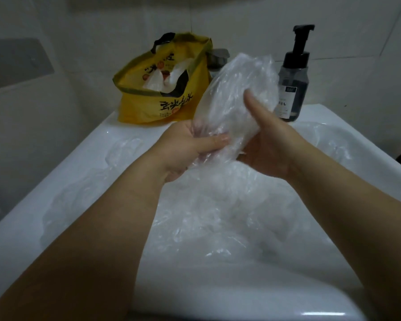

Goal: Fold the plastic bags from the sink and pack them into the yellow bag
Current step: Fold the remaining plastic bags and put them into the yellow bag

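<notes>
Clear plastic bag [239, 89] was held up at frame centre above the sink [218, 302]. The left hand [190, 147] pinched its lower end and the right hand [266, 144] curled round its side, likely flattening it for folding. The yellow bag [148, 107] stood open at upper left.

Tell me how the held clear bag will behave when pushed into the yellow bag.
Probably floppy: the clear bag crumples where the left hand grips it. Likely light, being thin see-through film. Its puffed shape may spring back.

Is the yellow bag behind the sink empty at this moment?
No, the yellow bag holds white plastic bags that stick up from its open top.
</notes>
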The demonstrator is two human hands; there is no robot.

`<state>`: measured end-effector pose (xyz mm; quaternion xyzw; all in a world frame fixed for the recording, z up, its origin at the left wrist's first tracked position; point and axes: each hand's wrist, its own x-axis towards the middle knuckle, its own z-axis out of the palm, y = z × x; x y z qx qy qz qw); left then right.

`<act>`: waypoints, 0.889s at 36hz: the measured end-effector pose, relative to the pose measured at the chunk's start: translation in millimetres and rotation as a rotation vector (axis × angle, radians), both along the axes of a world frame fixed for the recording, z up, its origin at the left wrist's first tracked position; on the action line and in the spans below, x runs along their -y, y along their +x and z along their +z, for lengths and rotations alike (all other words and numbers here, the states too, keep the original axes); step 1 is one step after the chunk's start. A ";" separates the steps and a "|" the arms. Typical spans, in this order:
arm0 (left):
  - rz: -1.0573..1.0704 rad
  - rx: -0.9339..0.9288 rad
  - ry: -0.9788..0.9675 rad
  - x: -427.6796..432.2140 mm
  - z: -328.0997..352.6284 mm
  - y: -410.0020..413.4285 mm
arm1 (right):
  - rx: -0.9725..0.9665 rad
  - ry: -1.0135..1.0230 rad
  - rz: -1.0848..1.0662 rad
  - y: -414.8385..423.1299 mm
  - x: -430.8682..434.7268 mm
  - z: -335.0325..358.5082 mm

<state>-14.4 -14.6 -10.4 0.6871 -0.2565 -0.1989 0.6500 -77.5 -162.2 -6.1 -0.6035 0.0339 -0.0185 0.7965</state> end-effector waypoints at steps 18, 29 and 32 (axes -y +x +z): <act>-0.212 0.004 0.073 0.1 1.3 -6.9 | -0.088 -0.154 0.228 2.2 -13.7 -14.7; -0.274 -0.048 0.457 -5.1 -2.6 -4.3 | 0.122 0.281 -0.011 -3.7 28.9 16.2; -0.340 0.017 0.635 -7.4 -7.4 -2.0 | 0.200 0.450 -0.092 -10.9 42.3 24.9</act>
